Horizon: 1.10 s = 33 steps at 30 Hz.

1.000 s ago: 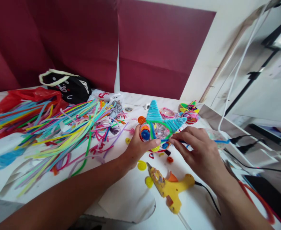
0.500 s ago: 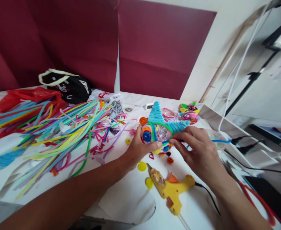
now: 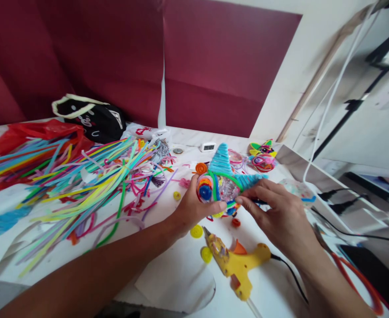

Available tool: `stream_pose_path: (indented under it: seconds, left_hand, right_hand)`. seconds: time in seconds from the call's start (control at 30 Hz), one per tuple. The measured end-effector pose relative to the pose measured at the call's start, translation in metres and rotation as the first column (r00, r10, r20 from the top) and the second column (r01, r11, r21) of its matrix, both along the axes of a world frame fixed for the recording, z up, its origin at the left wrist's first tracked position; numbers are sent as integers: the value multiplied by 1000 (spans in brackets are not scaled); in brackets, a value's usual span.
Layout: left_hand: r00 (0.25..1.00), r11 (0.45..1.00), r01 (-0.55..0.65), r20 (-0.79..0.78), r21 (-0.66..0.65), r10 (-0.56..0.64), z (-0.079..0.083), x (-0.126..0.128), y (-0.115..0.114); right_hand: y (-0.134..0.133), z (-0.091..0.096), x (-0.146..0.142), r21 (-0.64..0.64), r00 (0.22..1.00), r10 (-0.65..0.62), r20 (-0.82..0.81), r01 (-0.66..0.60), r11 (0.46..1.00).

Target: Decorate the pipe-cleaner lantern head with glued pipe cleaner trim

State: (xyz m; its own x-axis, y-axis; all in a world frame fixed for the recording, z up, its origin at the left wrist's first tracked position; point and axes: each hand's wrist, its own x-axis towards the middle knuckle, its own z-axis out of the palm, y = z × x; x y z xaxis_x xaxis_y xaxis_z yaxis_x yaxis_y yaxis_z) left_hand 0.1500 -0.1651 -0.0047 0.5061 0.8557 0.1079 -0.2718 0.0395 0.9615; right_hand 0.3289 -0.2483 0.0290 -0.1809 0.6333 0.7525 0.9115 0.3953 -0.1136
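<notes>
Since the earlier frame, left hand (image 3: pixel 194 207), right hand (image 3: pixel 277 212) and fish-shaped craft (image 3: pixel 229 187) have drifted slightly right. Fuzzy pipe cleaners (image 3: pixel 118 176) heap left of the fingers; a smooth plastic glue gun (image 3: pixel 240 265) lies below them. Between the fingers, the craft bears ribbed blue fins (image 3: pixel 220 161); the left ones grasp its rounded end, the right pinch its lower edge, perhaps by a strand, though blurred. Coiled yellow discs (image 3: pixel 196 231) sit below the left fingers.

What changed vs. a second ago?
The colorful craft shifted slightly right and toward the person, the left hand moving with it. The white timer behind it, partly hidden at first, now shows in full. Nothing visibly let go: left hand grips the craft, right hand pinches its lower right edge. Yellow glue gun unmoved.
</notes>
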Motion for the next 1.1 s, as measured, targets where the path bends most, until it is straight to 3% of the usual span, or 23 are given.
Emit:
stream_pose_path:
  seconds: [0.67,0.87,1.1]
  left_hand:
    - [989,994,58,138,-97,-44,1,0,2]
    - [993,991,-37,108,-130,51,-2,0,2]
    - [993,994,-54,102,-99,64,-3,-2,7]
  right_hand:
    - [0,1,1,-18,999,-31,-28,30,999]
    - [2,-1,-2,-42,997,-37,-70,34,999]
    - [8,1,-6,-51,995,-78,-69,74,996]
